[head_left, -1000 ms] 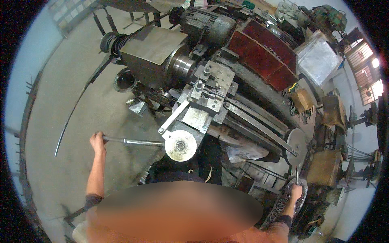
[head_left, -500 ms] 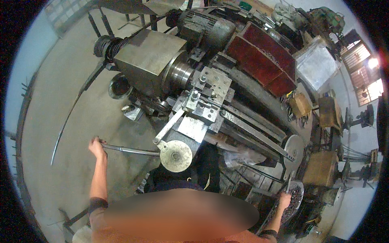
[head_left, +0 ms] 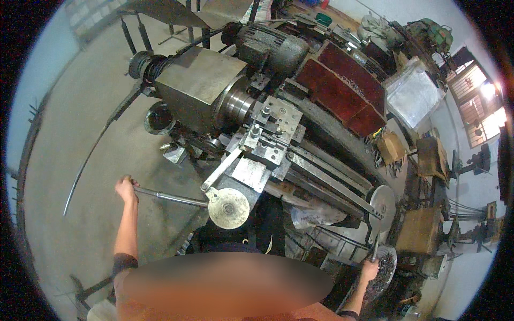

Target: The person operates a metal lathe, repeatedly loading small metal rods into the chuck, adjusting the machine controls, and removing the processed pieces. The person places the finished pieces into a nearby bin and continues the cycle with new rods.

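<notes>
Left hand [head_left: 126, 188] closed in a full wrap around the outer end of the long steel lever [head_left: 170, 197], arm stretched nearly straight out from the shoulder and off to the left over the concrete floor [head_left: 64, 134]. Lever running level to the right into the hub behind the round pale handwheel [head_left: 228, 208] at the front of the lathe carriage [head_left: 257, 160]. For a clean pull: keep the wrist in line with the forearm, load the bar square to its length, stay at the far end for best leverage, and apply force steadily rather than in jerks, since a slip off the bar would likely throw the body toward the machine. Above and right of the handwheel, tool post [head_left: 270, 131] close to the chuck [head_left: 238, 104] at the face of the grey headstock [head_left: 198, 85]. Further right, bed ways slanting down to the flat grey disc [head_left: 382, 203] at the tailstock end. Right hand [head_left: 369, 269] low at the far right, arm bent upward, fingers closed around a slim handle below that disc, just beside a tray of dark metal chips [head_left: 386, 265]; exact grip hard to make out at this size.
</notes>
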Available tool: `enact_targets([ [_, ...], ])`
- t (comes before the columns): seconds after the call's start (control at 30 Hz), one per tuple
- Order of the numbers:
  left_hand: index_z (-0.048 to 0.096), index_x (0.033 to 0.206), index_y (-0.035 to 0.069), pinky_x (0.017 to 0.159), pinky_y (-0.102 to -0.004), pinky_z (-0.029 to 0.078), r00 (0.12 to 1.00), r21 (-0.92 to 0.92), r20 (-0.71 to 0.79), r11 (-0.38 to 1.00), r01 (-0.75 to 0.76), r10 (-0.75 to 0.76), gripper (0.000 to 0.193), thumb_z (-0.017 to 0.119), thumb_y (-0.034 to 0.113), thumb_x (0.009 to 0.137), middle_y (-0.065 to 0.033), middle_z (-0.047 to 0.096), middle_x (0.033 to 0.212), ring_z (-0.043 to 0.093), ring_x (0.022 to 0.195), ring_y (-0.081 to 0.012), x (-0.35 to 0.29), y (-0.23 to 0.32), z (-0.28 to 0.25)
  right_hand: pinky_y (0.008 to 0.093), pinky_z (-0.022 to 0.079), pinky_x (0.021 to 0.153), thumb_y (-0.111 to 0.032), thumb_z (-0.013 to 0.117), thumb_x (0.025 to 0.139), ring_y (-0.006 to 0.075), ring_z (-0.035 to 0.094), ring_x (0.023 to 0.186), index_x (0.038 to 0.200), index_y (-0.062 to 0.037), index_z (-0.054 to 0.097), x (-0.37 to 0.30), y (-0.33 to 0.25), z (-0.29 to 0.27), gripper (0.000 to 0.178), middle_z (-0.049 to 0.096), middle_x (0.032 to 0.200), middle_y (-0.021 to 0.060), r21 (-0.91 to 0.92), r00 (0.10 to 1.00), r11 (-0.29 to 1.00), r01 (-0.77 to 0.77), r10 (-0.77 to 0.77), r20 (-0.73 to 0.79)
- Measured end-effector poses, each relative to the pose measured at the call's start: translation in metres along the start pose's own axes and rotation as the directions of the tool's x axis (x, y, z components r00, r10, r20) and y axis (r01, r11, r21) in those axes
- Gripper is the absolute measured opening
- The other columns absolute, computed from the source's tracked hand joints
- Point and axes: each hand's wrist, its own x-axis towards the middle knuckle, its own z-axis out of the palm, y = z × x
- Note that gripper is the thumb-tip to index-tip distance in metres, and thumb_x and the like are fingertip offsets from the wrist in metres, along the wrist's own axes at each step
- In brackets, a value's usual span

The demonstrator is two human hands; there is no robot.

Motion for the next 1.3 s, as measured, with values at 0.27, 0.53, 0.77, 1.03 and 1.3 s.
enact_targets([
  [0.27, 0.053, 0.073, -0.006, 0.036, -0.0289, 0.041, 0.994, 0.238, 0.109, 0.97, -0.056, 0.03, 0.015, 0.05, 0.009, 0.074, -0.008, 0.049, 0.058, 0.049, 0.044, -0.0158, -0.003, 0.002, -0.027, 0.0412, 0.048, 0.067, -0.033, 0.061, 0.067, 0.0321, 0.06, 0.08, 0.112, -0.0089, 0.055, 0.059, 0.005, 0.017, 0.051, 0.06, 0.1, 0.0141, -0.198, 0.979, 0.971, 0.136, -0.163, -0.124],
  [0.53, 0.054, 0.074, -0.009, 0.037, -0.0293, 0.043, 0.953, 0.383, 0.195, 0.912, 0.145, -0.233, 0.019, 0.051, 0.011, 0.074, -0.0112, 0.051, 0.056, 0.052, 0.04, -0.0197, -0.001, 0.013, -0.043, 0.0453, 0.044, 0.071, -0.027, 0.057, 0.064, 0.0335, 0.056, 0.081, 0.094, -0.0082, 0.06, 0.164, 0.0, 0.018, 0.035, 0.061, 0.087, 0.0121, -0.168, 0.948, 0.943, 0.286, -0.304, -0.093],
  [0.77, 0.058, 0.062, -0.005, 0.047, -0.0323, 0.046, 0.854, 0.675, 0.501, 0.681, -0.284, -0.14, 0.015, 0.052, 0.008, 0.065, -0.013, 0.055, 0.052, 0.056, 0.045, -0.0205, 0.081, 0.008, 0.004, 0.0465, 0.038, 0.083, -0.025, 0.043, 0.08, 0.0294, 0.051, 0.099, 0.12, -0.0081, 0.045, 0.156, 0.002, 0.047, 0.043, 0.056, 0.107, 0.0112, -0.319, 0.912, 0.93, 0.181, -0.28, -0.301],
  [1.03, 0.059, 0.085, 0.002, 0.072, -0.0415, 0.048, 0.496, 0.497, 0.866, 0.008, -0.868, 0.067, 0.024, 0.058, 0.02, 0.069, -0.0194, 0.061, 0.085, 0.059, 0.08, -0.0333, 0.078, -0.017, 0.13, 0.0374, 0.039, 0.086, -0.017, 0.057, 0.059, 0.0368, 0.052, 0.099, 0.115, 0.0043, 0.049, 0.023, 0.003, 0.036, 0.061, 0.056, 0.104, 0.0249, 0.357, 0.963, 0.898, 0.259, -0.214, -0.162],
  [1.3, 0.06, 0.074, 0.0, 0.072, -0.0443, 0.047, 0.642, 0.589, 0.754, 0.29, -0.754, 0.14, 0.027, 0.055, 0.026, 0.075, -0.0203, 0.061, 0.075, 0.059, 0.077, -0.0379, 0.065, -0.095, 0.178, 0.0311, 0.042, 0.056, -0.01, 0.058, 0.06, 0.0164, 0.052, 0.058, 0.09, 0.003, 0.062, -0.049, -0.038, -0.005, 0.033, 0.059, 0.066, 0.0124, 0.519, 0.987, 0.841, 0.155, -0.159, -0.037],
])
